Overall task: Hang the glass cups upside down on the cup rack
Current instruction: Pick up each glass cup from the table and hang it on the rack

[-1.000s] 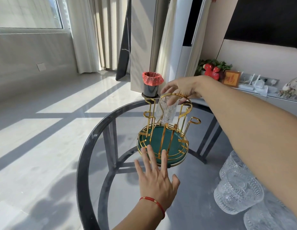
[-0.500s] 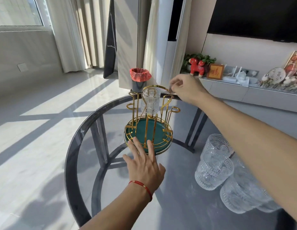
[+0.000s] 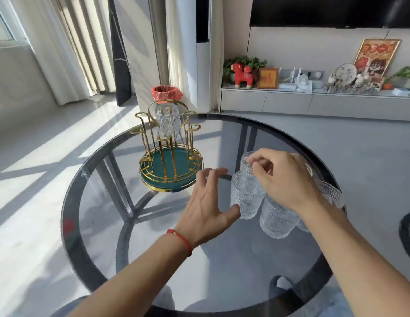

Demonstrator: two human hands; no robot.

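— What am I working on?
— A round worktop [image 3: 222, 259] of smoked glass with a dark rim, on crossed dark legs that show through the top.
— What stands on it?
— On my far left, the gold wire cup rack [image 3: 171, 154] with its green tray base. On my near right, a tight cluster of patterned glass cups [image 3: 277, 216], touching one another.

A pale tiled floor [image 3: 50, 156] is striped by sunlight beside white curtains [image 3: 69, 46] and a low grey cabinet [image 3: 291, 102].
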